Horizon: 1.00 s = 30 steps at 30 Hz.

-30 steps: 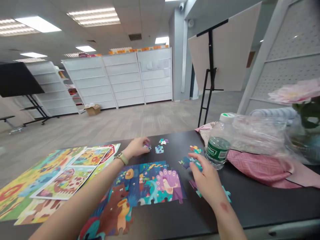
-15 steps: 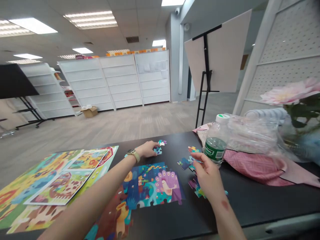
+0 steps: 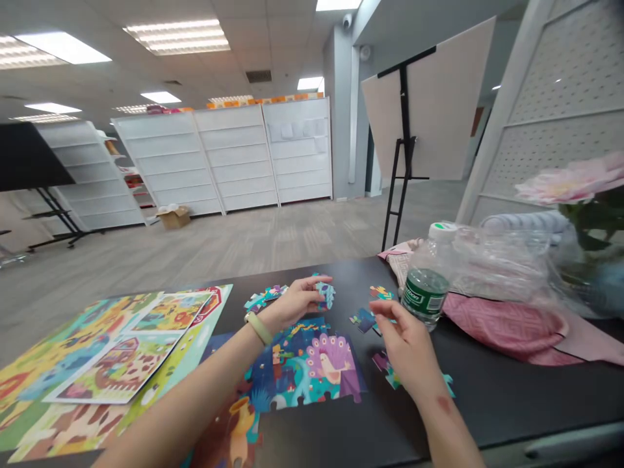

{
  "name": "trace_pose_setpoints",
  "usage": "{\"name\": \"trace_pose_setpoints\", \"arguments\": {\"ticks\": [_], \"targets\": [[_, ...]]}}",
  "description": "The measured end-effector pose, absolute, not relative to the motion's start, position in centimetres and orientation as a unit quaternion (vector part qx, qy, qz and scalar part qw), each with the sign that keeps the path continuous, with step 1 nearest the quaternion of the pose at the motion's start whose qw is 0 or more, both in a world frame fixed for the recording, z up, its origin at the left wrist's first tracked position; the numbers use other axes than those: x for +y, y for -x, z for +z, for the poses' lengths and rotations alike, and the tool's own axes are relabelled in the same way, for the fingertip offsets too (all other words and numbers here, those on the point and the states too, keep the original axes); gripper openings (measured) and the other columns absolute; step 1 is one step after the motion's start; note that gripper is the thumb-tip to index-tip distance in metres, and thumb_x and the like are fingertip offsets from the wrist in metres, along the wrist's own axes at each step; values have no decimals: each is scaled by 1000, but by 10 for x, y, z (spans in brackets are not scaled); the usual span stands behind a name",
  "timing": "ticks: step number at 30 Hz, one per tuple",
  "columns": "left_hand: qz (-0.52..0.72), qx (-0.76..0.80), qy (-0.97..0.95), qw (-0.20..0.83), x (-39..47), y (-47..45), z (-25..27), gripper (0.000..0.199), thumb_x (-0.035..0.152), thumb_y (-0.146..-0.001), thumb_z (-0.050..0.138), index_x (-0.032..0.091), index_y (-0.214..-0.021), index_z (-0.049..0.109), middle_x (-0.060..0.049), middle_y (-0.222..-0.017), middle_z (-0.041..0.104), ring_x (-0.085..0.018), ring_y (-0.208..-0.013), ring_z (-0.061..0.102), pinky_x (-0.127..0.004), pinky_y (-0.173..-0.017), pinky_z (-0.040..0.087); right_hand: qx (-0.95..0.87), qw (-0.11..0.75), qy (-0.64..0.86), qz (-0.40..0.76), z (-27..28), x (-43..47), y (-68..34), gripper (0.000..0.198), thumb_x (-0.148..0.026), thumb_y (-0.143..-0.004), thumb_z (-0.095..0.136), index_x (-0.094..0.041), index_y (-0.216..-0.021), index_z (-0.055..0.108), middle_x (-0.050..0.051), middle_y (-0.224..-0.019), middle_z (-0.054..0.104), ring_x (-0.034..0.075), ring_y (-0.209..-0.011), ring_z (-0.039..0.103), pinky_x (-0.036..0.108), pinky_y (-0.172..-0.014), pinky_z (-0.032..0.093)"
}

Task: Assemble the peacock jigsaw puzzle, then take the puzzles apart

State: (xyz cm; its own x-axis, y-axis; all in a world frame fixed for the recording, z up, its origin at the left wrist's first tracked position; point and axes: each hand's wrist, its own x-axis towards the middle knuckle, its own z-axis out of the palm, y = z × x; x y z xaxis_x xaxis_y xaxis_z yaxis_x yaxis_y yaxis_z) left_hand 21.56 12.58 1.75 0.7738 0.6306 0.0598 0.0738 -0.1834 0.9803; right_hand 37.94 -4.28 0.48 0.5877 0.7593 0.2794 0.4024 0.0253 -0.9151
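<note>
A black surface [image 3: 511, 396] in a wide room with white shelves [image 3: 234, 159]. The left hand [image 3: 297, 302] pinches a piece [image 3: 325, 292] above the built puzzle [image 3: 312, 361], mid-surface. The right hand [image 3: 407, 344], loosely curled and holding nothing, hovers over loose pieces [image 3: 363, 320] near a bottle [image 3: 426, 283] by the far edge

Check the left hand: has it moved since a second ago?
Yes. The left hand has come back toward the assembled puzzle, lifting a puzzle piece.
</note>
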Motion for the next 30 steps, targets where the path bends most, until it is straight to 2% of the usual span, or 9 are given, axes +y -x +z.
{"name": "trace_pose_setpoints", "arguments": {"ticks": [2,6,9,16,21,26,30], "targets": [[237,246,-693,634,121,-217,15,35,37,-76,68,17,-104,64,-3,-85,60,-13,-73,62,-31,-74,55,-431,569,683,153,4,-43,-379,32,-43,-82,51,-21,-96,69,10,-106,72,27,-92,68,38,-81,51],[243,267,-719,593,121,-217,9,21,35,-75,69,15,-82,69,0,-73,59,-11,-65,56,-23,-64,48,-434,561,687,156,2,-43,-379,31,-42,-83,51,-22,-98,69,8,-105,73,26,-92,68,37,-80,51],[237,270,-749,557,125,-216,4,16,28,-73,70,13,-76,74,0,-68,63,-11,-63,53,-22,-61,41,-435,556,692,149,2,-42,-377,30,-41,-84,51,-22,-98,68,8,-105,72,25,-91,67,36,-80,50],[196,263,-845,423,122,-212,-3,27,33,-83,63,14,-91,80,0,-64,66,-12,-57,50,-22,-54,36,-434,545,703,143,6,-42,-373,29,-40,-83,52,-22,-98,69,7,-104,73,24,-86,67,35,-76,49],[204,257,-807,492,124,-213,-4,28,33,-82,65,12,-94,78,-5,-76,73,-15,-65,61,-23,-62,45,-432,552,699,141,5,-42,-373,28,-39,-82,53,-22,-96,70,8,-102,74,24,-85,68,36,-76,50],[246,287,-784,492,133,-204,8,27,30,-80,65,12,-98,75,-5,-79,72,-16,-70,62,-24,-65,47,-383,640,659,100,2,-46,-387,26,-26,-79,52,-22,-99,68,7,-98,73,25,-96,68,38,-83,51],[234,304,-804,454,138,-177,20,26,31,-82,61,13,-97,73,-2,-73,68,-15,-66,59,-24,-64,46,-318,700,633,89,2,-49,-403,33,-18,-71,50,-20,-100,64,6,-90,71,23,-86,70,33,-67,52]]}}
